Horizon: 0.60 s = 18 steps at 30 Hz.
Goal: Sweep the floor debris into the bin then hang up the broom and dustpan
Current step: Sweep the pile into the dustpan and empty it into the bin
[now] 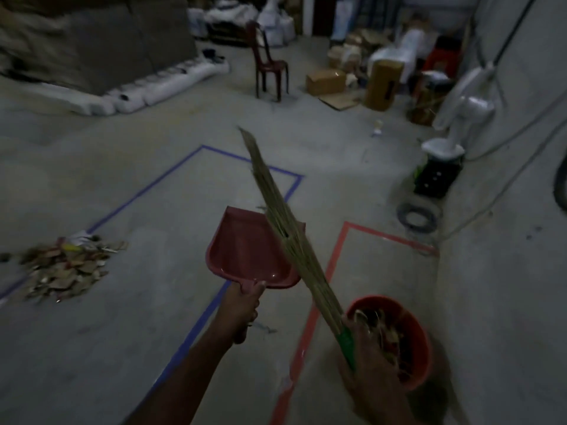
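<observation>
My left hand grips the handle of a red dustpan, held level above the floor with nothing visible in its scoop. My right hand holds a straw broom by its green grip, bristles pointing up and away across the dustpan's right edge. A red bin with debris inside stands on the floor just right of my right hand, within a red tape outline. A pile of torn cardboard and paper debris lies on the floor at the left, at the edge of a blue tape outline.
A concrete wall runs along the right, with a white fan, a black crate and a coil of cable at its foot. A dark red chair, cardboard boxes and white sacks stand farther back.
</observation>
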Each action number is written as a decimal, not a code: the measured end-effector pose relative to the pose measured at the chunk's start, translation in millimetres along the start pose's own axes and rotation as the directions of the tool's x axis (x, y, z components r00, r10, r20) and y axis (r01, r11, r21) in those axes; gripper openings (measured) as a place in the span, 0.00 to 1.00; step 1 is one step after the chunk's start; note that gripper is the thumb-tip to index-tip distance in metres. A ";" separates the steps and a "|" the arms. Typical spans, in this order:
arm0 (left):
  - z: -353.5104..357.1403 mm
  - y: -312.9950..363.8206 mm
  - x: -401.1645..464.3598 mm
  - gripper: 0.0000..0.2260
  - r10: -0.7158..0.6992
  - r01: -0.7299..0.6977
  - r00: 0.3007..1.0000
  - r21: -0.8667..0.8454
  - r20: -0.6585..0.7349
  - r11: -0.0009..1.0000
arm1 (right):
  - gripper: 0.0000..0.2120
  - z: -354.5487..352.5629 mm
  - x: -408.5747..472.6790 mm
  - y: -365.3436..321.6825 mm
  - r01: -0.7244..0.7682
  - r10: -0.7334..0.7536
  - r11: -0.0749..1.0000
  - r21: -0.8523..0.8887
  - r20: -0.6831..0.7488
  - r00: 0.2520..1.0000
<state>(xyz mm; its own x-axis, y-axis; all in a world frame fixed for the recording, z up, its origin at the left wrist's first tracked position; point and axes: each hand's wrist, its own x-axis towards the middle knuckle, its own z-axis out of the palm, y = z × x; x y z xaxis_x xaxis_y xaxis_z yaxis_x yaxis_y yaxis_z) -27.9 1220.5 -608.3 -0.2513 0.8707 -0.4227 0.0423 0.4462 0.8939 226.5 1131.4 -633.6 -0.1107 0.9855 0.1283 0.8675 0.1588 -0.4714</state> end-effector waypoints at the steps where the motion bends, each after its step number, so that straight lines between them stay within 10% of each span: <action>1: -19.9 1.6 -0.1 0.16 0.015 -0.016 0.999 -0.023 -0.031 1.000 | 0.42 3.3 7.5 -16.5 0.037 -0.038 0.999 -0.035 -0.002 0.999; 18: -429.1 -41.6 -16.6 0.16 -0.058 -0.019 0.919 -0.189 -0.389 0.982 | 0.46 185.9 76.2 -333.0 0.459 -0.469 0.882 0.105 0.106 0.877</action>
<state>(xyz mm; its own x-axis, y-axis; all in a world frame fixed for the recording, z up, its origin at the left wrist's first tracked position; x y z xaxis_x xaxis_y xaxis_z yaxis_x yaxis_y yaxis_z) -440.4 1098.7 -574.5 -0.6099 0.6942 -0.3821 -0.1368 0.3828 0.9137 -161.0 1164.6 -629.0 -0.5551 0.7962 0.2407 0.6638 0.5984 -0.4486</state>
